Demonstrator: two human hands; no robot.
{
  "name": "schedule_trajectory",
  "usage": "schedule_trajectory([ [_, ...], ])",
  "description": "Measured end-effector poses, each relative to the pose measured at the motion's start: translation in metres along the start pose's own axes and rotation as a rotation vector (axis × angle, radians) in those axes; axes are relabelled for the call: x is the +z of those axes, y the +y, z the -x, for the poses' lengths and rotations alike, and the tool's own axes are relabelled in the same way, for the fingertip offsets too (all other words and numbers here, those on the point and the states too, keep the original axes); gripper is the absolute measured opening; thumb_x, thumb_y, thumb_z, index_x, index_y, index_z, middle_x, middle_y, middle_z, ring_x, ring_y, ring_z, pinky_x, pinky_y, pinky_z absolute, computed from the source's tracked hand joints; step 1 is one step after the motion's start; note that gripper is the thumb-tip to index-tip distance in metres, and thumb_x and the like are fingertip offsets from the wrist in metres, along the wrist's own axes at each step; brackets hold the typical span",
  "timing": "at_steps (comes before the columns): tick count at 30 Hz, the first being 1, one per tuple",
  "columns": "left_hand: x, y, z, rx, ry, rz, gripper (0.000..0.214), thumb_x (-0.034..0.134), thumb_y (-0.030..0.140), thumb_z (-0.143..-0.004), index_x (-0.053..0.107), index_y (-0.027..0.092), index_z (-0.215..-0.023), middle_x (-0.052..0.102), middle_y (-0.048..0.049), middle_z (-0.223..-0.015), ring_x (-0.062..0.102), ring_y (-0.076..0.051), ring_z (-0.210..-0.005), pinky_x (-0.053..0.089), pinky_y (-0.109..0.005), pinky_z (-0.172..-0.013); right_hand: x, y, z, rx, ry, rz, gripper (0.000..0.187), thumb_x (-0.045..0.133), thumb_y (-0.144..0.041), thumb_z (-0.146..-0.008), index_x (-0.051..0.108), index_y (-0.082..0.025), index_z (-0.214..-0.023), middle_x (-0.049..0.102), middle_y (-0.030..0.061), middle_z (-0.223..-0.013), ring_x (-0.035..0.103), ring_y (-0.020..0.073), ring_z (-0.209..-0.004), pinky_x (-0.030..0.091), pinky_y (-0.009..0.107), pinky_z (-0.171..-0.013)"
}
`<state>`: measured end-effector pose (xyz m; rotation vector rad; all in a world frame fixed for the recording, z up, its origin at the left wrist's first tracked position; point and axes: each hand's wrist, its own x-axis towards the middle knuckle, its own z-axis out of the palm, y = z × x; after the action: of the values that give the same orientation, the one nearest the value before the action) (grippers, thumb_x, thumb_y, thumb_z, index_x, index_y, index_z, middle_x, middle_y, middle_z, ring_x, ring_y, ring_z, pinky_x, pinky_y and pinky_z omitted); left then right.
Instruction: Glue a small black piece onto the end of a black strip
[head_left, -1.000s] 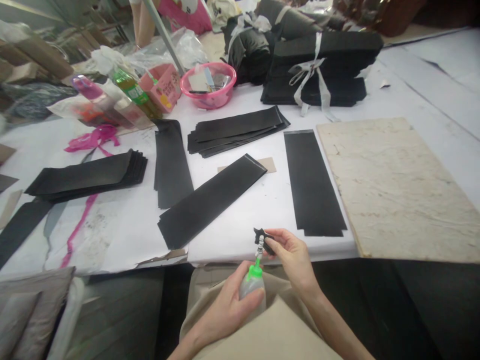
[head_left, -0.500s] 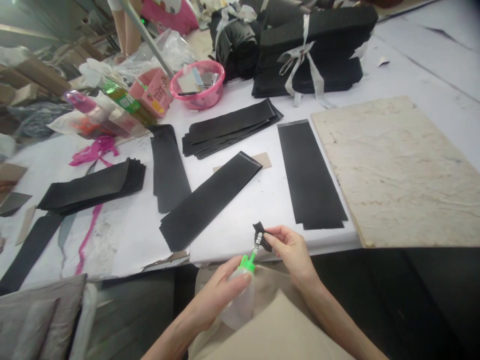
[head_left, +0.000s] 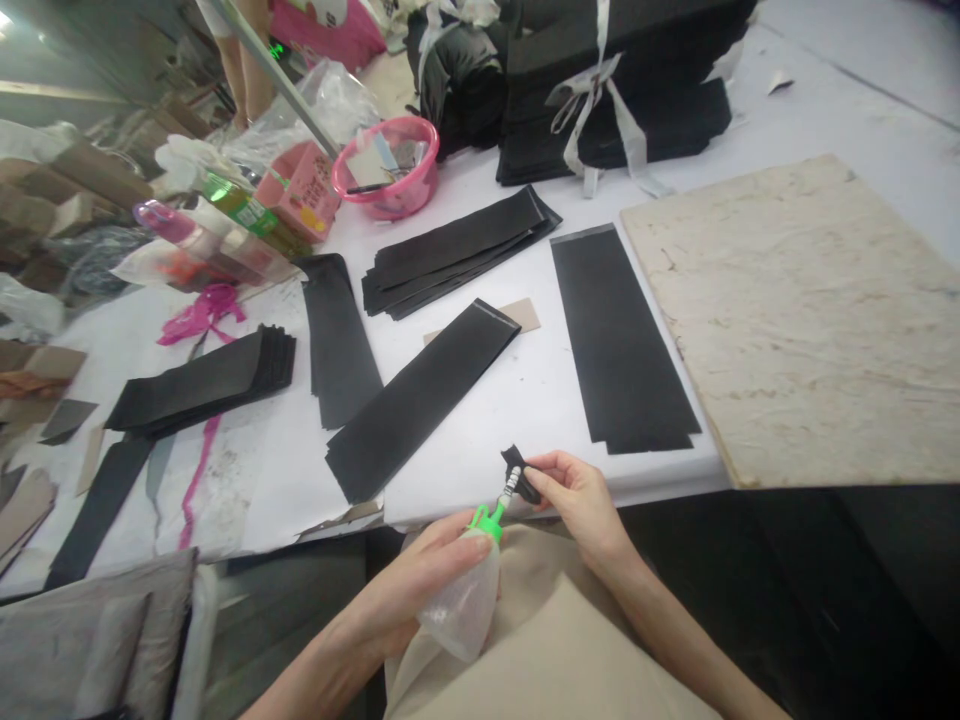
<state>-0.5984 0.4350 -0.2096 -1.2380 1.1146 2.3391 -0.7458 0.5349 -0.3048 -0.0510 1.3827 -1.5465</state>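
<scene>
My left hand (head_left: pixel 416 580) grips a soft clear glue bottle (head_left: pixel 459 610) with a green cap (head_left: pixel 486 521), tilted up to the right over my lap. Its white nozzle tip touches a small black scrap (head_left: pixel 519 472) pinched in the fingers of my right hand (head_left: pixel 576 500), just at the near edge of the white table (head_left: pixel 517 400). Black paper strips lie beyond: one slanted strip (head_left: pixel 420 398) in front of me and a straight pair (head_left: pixel 619 340) to its right.
A pale stone slab (head_left: pixel 810 310) covers the right of the table. Stacks of black strips (head_left: pixel 457 250) (head_left: pixel 206 380), a pink bowl (head_left: pixel 386 178), bottles (head_left: pixel 240 205) and tied black bundles (head_left: pixel 622 110) sit farther back. A person's legs (head_left: pixel 247 60) stand at the far left.
The view has tilted, shifting the table up and left. My left hand has tipped the bottle lower and more slanted. The nozzle stays against the scrap in my right hand.
</scene>
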Motion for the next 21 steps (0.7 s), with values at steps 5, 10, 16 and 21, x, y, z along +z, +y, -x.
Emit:
schedule_trajectory([
  [5,0.0018,0.0015,-0.0019,-0.027,0.005,0.003,0.037,0.065,0.047,-0.081,0.063,0.016,-0.100,0.067,-0.0068,-0.076,0.061,-0.015,-0.060,0.043,-0.022,-0.053,-0.0016,-0.0011,-0.0011,0.014,-0.008,-0.024,0.035,0.077,-0.043,-0.066,0.067,-0.014,-0.083,0.071,0.0048,-0.071,0.062,0.0152,-0.062,0.048,0.024,-0.052],
  [10,0.0012,0.0009,-0.0035,-0.027,-0.006,0.010,0.036,0.063,0.047,-0.082,0.062,0.015,-0.100,0.067,-0.0071,-0.075,0.062,-0.015,-0.060,0.043,-0.022,-0.053,-0.0027,-0.0003,-0.0021,0.012,-0.013,-0.022,0.037,0.078,-0.045,-0.066,0.068,-0.014,-0.082,0.070,0.0047,-0.070,0.062,0.0154,-0.061,0.048,0.025,-0.053],
  [16,0.0043,0.0003,-0.0040,-0.011,-0.005,-0.011,0.036,0.062,0.046,-0.084,0.060,0.014,-0.099,0.067,-0.0064,-0.075,0.062,-0.015,-0.060,0.040,-0.020,-0.053,-0.0040,-0.0011,-0.0028,0.006,-0.009,-0.028,0.035,0.077,-0.043,-0.067,0.067,-0.014,-0.082,0.070,0.0042,-0.070,0.061,0.0141,-0.061,0.047,0.024,-0.054],
  [21,0.0049,-0.0004,-0.0040,-0.004,-0.014,-0.005,0.031,0.060,0.044,-0.086,0.057,0.015,-0.099,0.067,-0.0048,-0.075,0.062,-0.013,-0.060,0.039,-0.020,-0.053,-0.0040,-0.0018,-0.0035,0.001,-0.014,-0.031,0.033,0.076,-0.043,-0.068,0.067,-0.015,-0.082,0.070,0.0034,-0.070,0.061,0.0141,-0.061,0.047,0.024,-0.054],
])
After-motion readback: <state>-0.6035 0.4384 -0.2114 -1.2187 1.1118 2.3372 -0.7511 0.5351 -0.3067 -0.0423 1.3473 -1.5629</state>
